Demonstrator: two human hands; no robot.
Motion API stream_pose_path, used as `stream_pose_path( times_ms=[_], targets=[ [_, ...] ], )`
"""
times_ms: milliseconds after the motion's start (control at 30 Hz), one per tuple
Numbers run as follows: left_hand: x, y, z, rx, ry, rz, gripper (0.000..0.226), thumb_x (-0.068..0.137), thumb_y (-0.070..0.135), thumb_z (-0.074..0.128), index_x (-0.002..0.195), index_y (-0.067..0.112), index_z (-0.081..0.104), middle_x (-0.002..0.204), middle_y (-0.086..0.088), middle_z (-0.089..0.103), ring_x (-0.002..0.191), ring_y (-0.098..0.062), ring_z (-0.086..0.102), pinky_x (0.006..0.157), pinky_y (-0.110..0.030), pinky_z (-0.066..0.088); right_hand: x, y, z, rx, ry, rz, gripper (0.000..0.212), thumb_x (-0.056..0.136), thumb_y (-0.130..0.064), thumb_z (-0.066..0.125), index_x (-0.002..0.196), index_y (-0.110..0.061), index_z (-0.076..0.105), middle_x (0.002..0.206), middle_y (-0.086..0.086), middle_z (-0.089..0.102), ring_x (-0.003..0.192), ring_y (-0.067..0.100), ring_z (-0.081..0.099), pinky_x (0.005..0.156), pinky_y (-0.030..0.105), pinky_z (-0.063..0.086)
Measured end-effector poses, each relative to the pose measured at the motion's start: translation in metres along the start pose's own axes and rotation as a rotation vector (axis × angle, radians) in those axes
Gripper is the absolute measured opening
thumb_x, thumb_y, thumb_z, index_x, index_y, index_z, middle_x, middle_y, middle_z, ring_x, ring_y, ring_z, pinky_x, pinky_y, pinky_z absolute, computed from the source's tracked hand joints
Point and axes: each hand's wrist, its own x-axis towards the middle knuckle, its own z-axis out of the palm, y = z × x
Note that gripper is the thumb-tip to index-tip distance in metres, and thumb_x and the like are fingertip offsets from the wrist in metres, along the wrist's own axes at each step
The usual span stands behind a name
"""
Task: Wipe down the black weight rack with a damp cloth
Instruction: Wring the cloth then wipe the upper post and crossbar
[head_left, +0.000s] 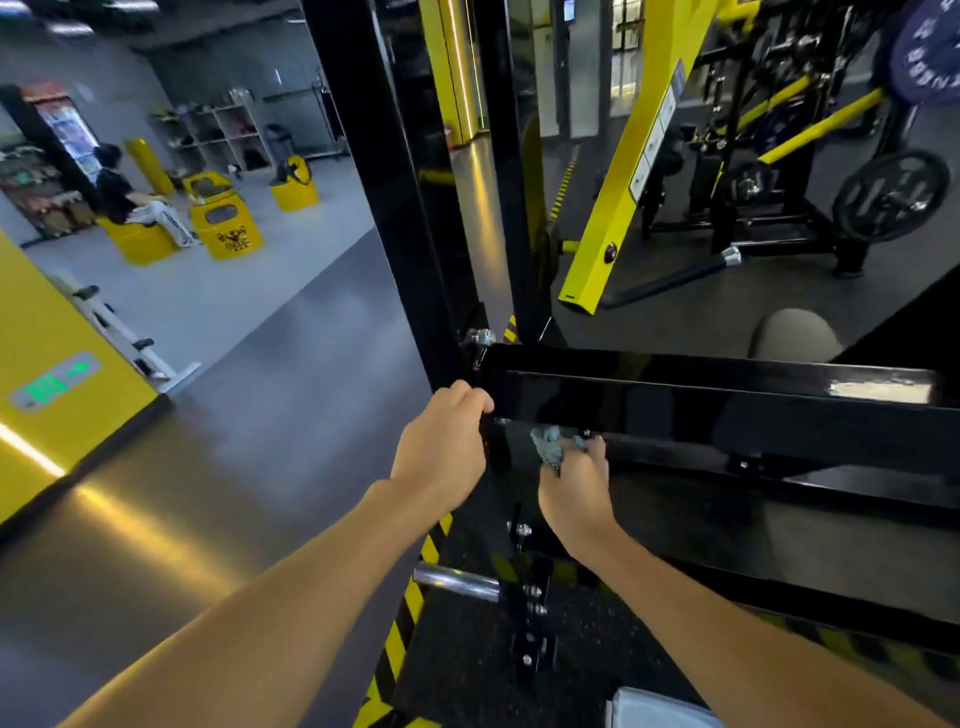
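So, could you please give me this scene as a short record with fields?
place: gym with yellow and black machines
target: black weight rack, glossy, with an upright and horizontal beams
left: left hand grips the end of the upper beam, beside the upright
right: right hand holds the grey cloth against the lower beam
nearby: chrome peg below the hands; seated person at far left

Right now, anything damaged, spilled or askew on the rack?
Nothing spilled or askew. Only oddity: a pale patch near the right end of the black crossbar; glare or scuffed paint, cannot tell. The left hand grips the crossbar's left end; the right hand holds the grey cloth to the lower bar.
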Motion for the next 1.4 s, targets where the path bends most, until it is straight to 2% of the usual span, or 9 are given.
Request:
stream_pose_path(
  times_ms=[167, 333, 667, 767, 867, 1000, 1100, 1200, 1400],
  targets=[
    [-0.011, -0.036, 0.07, 0.008, 0.299, 0.137, 0.063, 0.075, -0.014, 0.057, 0.136, -0.003, 0.049, 0.141, -0.015, 0.039, 0.129, -0.032, 0.043, 0.106, -0.043, 0.046, 0.032, -0.006, 0.055, 0.28, 0.071, -0.074, 0.028, 0.097, -0.007, 0.051, 0.123, -0.004, 0.06, 0.131, 0.01, 0.038, 0.12, 0.03, 0.043, 0.104, 0.045, 0.044],
    [-0.009, -0.065, 0.131, -0.058, 0.503, 0.23, 0.08, 0.073, -0.02, 0.05, 0.15, -0.001, 0.034, 0.163, -0.009, 0.018, 0.149, -0.025, 0.021, 0.119, -0.038, 0.026, 0.058, 0.004, 0.092, 0.268, 0.224, -0.37, 0.036, 0.095, -0.009, 0.046, 0.127, -0.009, 0.06, 0.145, 0.011, 0.031, 0.134, 0.025, 0.028, 0.112, 0.024, 0.022],
    [0.018, -0.086, 0.196, -0.121, 0.86, 0.401, 0.081, 0.078, -0.019, 0.044, 0.154, 0.002, 0.026, 0.165, -0.005, 0.016, 0.151, -0.015, 0.013, 0.117, -0.01, 0.003, 0.093, 0.033, 0.107, -0.026, 0.519, -0.769, 0.039, 0.085, -0.015, 0.04, 0.12, -0.007, 0.057, 0.13, 0.023, 0.047, 0.115, 0.04, 0.044, 0.096, 0.046, 0.044],
    [0.015, -0.083, 0.207, -0.073, 0.847, 0.392, 0.085, 0.08, -0.02, 0.05, 0.155, 0.002, 0.018, 0.166, -0.003, 0.007, 0.152, -0.014, 0.007, 0.114, -0.005, 0.0, 0.092, 0.034, 0.11, 0.016, 0.526, -0.848, 0.034, 0.087, -0.009, 0.039, 0.115, -0.009, 0.059, 0.123, 0.019, 0.05, 0.111, 0.035, 0.044, 0.094, 0.041, 0.042],
    [0.007, -0.079, 0.214, -0.022, 0.774, 0.357, 0.093, 0.08, -0.018, 0.051, 0.158, 0.005, 0.006, 0.167, 0.0, -0.006, 0.153, -0.013, -0.002, 0.123, -0.022, 0.01, 0.084, 0.077, 0.12, 0.026, 0.433, -0.956, 0.013, 0.088, -0.001, 0.042, 0.087, -0.011, 0.051, 0.107, 0.01, 0.037, 0.097, 0.031, 0.044, 0.085, 0.04, 0.043],
    [-0.008, -0.081, 0.242, 0.11, 0.66, 0.328, 0.088, 0.084, -0.004, 0.055, 0.158, 0.003, 0.008, 0.166, -0.002, -0.014, 0.153, -0.018, -0.013, 0.123, -0.028, 0.012, 0.068, 0.147, 0.159, -0.073, 0.191, -0.497, 0.024, 0.093, -0.007, 0.045, 0.07, -0.012, 0.043, 0.114, 0.016, 0.046, 0.072, 0.025, 0.043, 0.069, 0.033, 0.036],
    [-0.019, -0.096, 0.288, 0.617, 0.561, 0.401, 0.077, 0.087, 0.023, 0.062, 0.153, 0.002, 0.029, 0.166, -0.015, 0.004, 0.154, -0.027, -0.005, 0.124, -0.051, 0.002, 0.042, 0.196, 0.193, -0.274, 0.059, -0.323, 0.013, 0.094, -0.017, 0.049, 0.097, -0.008, 0.057, 0.127, 0.016, 0.042, 0.094, 0.034, 0.054, 0.084, 0.039, 0.041],
    [-0.028, -0.109, 0.336, 1.073, 0.307, 0.428, 0.082, 0.089, 0.055, 0.056, 0.151, 0.007, 0.034, 0.162, -0.015, 0.024, 0.154, -0.029, -0.002, 0.109, -0.069, -0.021, 0.033, 0.228, 0.228, -0.586, 0.196, -0.397, 0.029, 0.093, -0.029, 0.05, 0.111, -0.011, 0.063, 0.129, 0.014, 0.046, 0.116, 0.038, 0.047, 0.098, 0.047, 0.036],
    [-0.033, -0.113, 0.357, 1.225, 0.255, 0.351, 0.063, 0.091, 0.027, 0.058, 0.15, 0.01, 0.039, 0.16, -0.014, 0.029, 0.153, -0.026, 0.01, 0.105, -0.065, -0.028, 0.031, 0.248, 0.253, -0.597, 0.49, -0.577, 0.013, 0.057, -0.025, 0.056, 0.058, -0.014, 0.062, 0.083, 0.009, 0.054, 0.08, 0.034, 0.052, 0.071, 0.041, 0.029]
  ],
)
